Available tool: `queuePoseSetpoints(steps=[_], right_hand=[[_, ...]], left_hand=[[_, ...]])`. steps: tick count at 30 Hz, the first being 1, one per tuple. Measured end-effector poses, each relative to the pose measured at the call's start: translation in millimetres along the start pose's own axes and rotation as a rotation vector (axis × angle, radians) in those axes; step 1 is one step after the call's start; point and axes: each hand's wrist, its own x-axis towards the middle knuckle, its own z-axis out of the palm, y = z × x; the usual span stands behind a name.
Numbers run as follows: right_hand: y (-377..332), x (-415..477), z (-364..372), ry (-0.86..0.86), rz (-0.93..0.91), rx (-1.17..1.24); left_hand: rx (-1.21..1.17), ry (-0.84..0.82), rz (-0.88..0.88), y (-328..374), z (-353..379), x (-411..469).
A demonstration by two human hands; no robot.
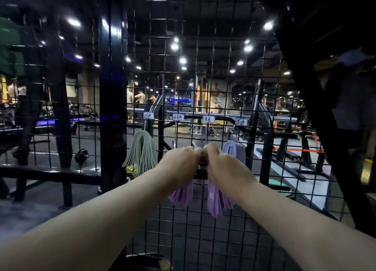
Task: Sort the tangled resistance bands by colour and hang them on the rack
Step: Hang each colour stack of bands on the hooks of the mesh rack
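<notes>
Dim gym floor shows through the black wire-grid rack. Up close at its mesh, my left grip and right grip sit side by side, each curled tight round flat purple rubber bands, whose loose loops dangle below my wrists. Pale green bands hang to the left, lavender bands just right.

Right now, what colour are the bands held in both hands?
Purple: the bands hang below the left hand and right hand, clear in the head view.
</notes>
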Motion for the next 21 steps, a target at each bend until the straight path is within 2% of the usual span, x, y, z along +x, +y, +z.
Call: queuePoseSetpoints(steps=[7, 10, 14, 16, 17, 18, 19, 21], right_hand=[[10, 0, 20, -0.079, -0.29, -0.223], [13, 7, 22, -0.122, -0.14, -0.261], [8, 11, 19, -0.147, 0.17, 0.277], [7, 9, 21, -0.078, 0.048, 0.022], [7, 7, 19, -0.119, 0.009, -0.093], [9, 7, 22, -0.094, 0.015, -0.131], [12, 8, 21, -0.113, 0.05, -0.023], [18, 12, 26, -0.047, 0.047, 0.28]], left_hand=[[-0.01, 0.01, 0.029, -11, 22, 4], [0.012, 0.015, 0.016, -14, 26, 9], [-0.002, 0.061, -0.022, -14, 26, 17], [-0.017, 0.085, -0.033, -14, 25, 20], [-0.017, 0.088, -0.026, -14, 24, 21], [-0.01, 0.083, -0.017, -13, 23, 21], [0.005, 0.077, -0.004, -13, 21, 21], [0.054, 0.085, 0.032, -13, 18, 21]])
